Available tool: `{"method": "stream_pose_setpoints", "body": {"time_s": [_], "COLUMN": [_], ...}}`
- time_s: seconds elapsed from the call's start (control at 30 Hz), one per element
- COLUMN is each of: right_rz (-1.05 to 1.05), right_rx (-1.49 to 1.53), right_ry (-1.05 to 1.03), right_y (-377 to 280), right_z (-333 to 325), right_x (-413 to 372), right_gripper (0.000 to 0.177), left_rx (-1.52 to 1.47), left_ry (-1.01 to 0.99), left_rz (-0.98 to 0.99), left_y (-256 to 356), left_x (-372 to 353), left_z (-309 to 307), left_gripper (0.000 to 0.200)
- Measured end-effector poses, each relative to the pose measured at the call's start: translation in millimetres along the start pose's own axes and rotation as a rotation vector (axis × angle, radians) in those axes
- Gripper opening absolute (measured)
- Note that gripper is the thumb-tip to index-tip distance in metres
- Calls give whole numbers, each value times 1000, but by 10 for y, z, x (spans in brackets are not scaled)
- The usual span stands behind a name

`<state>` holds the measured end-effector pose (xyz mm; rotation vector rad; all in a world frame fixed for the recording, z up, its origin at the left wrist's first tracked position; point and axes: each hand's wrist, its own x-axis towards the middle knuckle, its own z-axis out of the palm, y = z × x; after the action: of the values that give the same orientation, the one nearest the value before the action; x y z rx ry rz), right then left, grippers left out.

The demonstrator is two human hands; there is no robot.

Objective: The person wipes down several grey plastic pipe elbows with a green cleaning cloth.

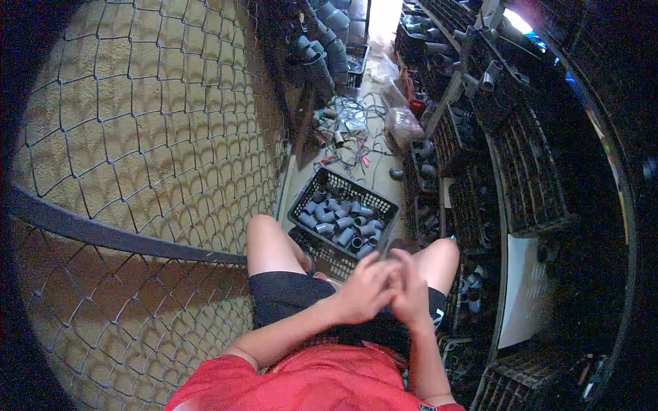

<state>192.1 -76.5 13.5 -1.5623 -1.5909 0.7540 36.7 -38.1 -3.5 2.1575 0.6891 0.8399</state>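
My left hand (362, 291) and my right hand (409, 288) are together above my lap, touching each other. Motion blurs their fingers, and nothing can be made out between them. Beyond my knees, a black plastic crate (306, 196) stands on the floor, holding many grey pipe fittings (339, 218). Both hands are on the near side of this crate.
Wire mesh (161, 113) lines the left side, with a metal rail (123, 236) across it. Shelves with dark crates (524, 164) of fittings rise on the right. Plastic bags (404, 127) and scattered cords (356, 147) lie in the aisle farther ahead.
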Motion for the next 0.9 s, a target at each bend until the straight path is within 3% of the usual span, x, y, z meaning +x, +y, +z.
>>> {"method": "stream_pose_setpoints", "body": {"time_s": [0.03, 0.1, 0.2, 0.27, 0.3, 0.33, 0.37, 0.43, 0.5, 0.57, 0.6, 0.63, 0.7, 0.77, 0.83, 0.9], "right_rz": [-1, 30, 123, 212, 212, 201, 188, 236, 229, 201, 172, 173, 286, 307, 159, 256], "right_rx": [-1, -83, 205, 503, 504, 438, 372, 429, 435, 437, 438, 438, 538, 530, 492, 556], "right_ry": [-3, -270, -248, -229, -230, -218, -205, -206, -216, -176, -141, -142, -26, -40, -162, -188], "right_y": [-37, -53, 37, 73, 65, 49, 38, 0, -19, 16, 32, 36, 35, 37, 175, 192], "right_z": [-34, -102, 13, 109, 147, 180, 194, 153, 126, 161, 186, 206, 239, 261, 354, 362], "right_x": [0, 23, -39, -54, -43, -32, -15, 18, 27, 21, 14, 12, 20, 33, 11, -15], "right_gripper": [43, 42, 43, 44, 44, 43, 43, 42, 41, 39, 38, 38, 35, 34, 39, 43], "left_rx": [-9, -168, -395, -373, -352, -197, -196, -409, -530, -123, -164, -165, 10, -16, 43, -8], "left_ry": [-95, -101, -218, -234, -253, -81, -80, -35, 71, 471, 504, 504, 284, 298, 159, 161], "left_rz": [-52, -120, -202, -233, -268, -70, -71, -337, -394, -133, -337, -337, -220, -170, -71, -95], "left_y": [-98, 70, 148, 183, 189, 122, 132, 146, 159, 49, 94, 74, 27, 25, 2, -9], "left_x": [-164, -193, -141, -120, -120, -180, -235, -323, -277, -194, -194, -251, -325, -237, -204, -208], "left_z": [102, -63, -402, -571, -606, -519, -516, -547, -495, -439, -429, -399, -360, -398, -414, -426], "left_gripper": [54, 48, 54, 54, 56, 59, 59, 65, 62, 58, 38, 38, 25, 22, 19, 16]}}
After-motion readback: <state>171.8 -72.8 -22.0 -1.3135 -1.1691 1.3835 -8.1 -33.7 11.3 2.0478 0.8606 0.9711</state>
